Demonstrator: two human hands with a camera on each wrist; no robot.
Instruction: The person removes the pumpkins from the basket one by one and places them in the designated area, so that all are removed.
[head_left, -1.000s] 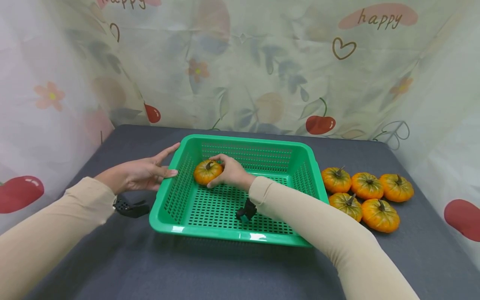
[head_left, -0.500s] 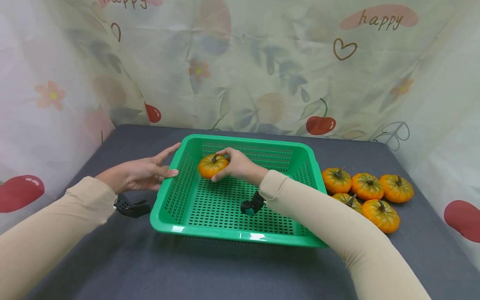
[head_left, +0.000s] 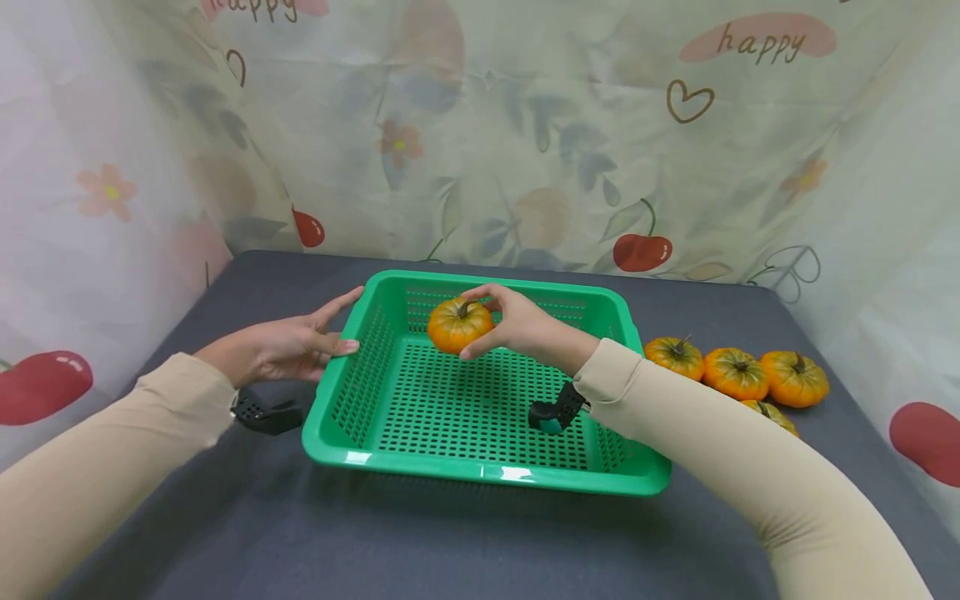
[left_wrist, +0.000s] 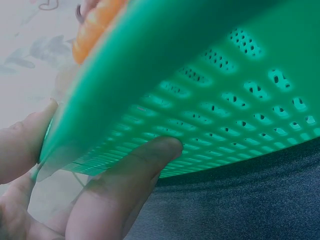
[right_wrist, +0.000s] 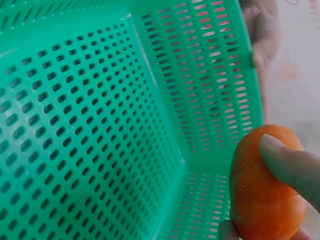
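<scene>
A green plastic basket [head_left: 480,472] with slotted walls stands on the dark table. My left hand [head_left: 288,346] grips its left rim; in the left wrist view the thumb lies at the rim and a finger [left_wrist: 145,155] presses the slotted outer wall. My right hand [head_left: 528,329] holds a small orange pumpkin [head_left: 456,326] between thumb and fingers, raised over the basket's floor. Up close in the right wrist view, the thumb [right_wrist: 287,160] lies across the pumpkin [right_wrist: 265,200], which hides most of the other fingers.
Several more orange pumpkins [head_left: 735,372] sit on the table [head_left: 420,546] right of the basket, one partly hidden by the right sleeve [head_left: 720,467]. A patterned curtain [head_left: 480,167] hangs behind the table and at both sides.
My right hand has lifted the pumpkin off the basket's left part and carried it rightward and up. The left hand and the basket have stayed in place.
</scene>
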